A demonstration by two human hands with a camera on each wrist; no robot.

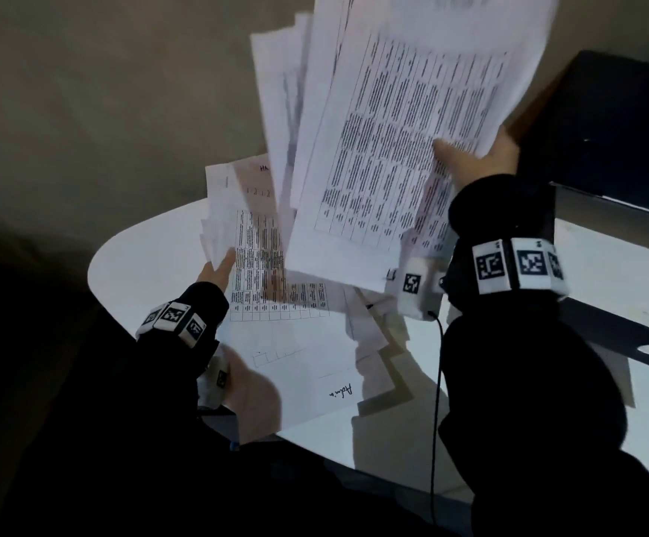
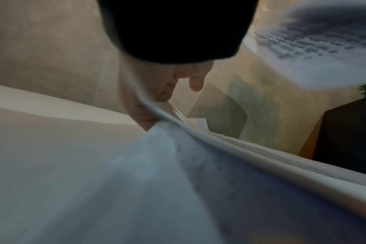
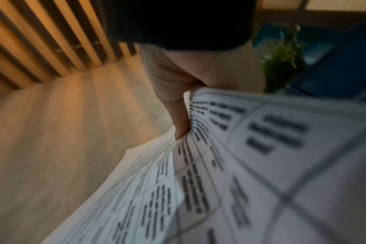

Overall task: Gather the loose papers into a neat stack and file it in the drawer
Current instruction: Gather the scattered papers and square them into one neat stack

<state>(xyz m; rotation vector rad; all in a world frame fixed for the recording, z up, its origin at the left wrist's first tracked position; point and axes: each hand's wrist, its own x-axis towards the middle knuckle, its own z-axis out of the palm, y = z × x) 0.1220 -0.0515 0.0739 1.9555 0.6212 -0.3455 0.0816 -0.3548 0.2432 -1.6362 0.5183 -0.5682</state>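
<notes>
My right hand (image 1: 478,158) grips a fanned bundle of printed sheets (image 1: 392,129) and holds it up in the air above the table. The thumb lies on the printed top page (image 3: 261,165), and the fingers behind it are hidden. Lower left, my left hand (image 1: 216,271) grips the left edge of a second bunch of sheets with tables (image 1: 276,304). The left wrist view shows that hand (image 2: 140,105) curled round the paper edge (image 2: 178,181). A few more loose sheets (image 1: 373,343) lie overlapping on the table under the raised bundle. No drawer is plainly seen.
The white rounded table (image 1: 121,265) has its curved edge at left and near me. A dark cabinet (image 1: 617,122) stands at the right rear, with a black strip (image 1: 625,335) beside it. A thin cable (image 1: 437,381) hangs from my right wrist. A plant (image 3: 282,62) stands beyond.
</notes>
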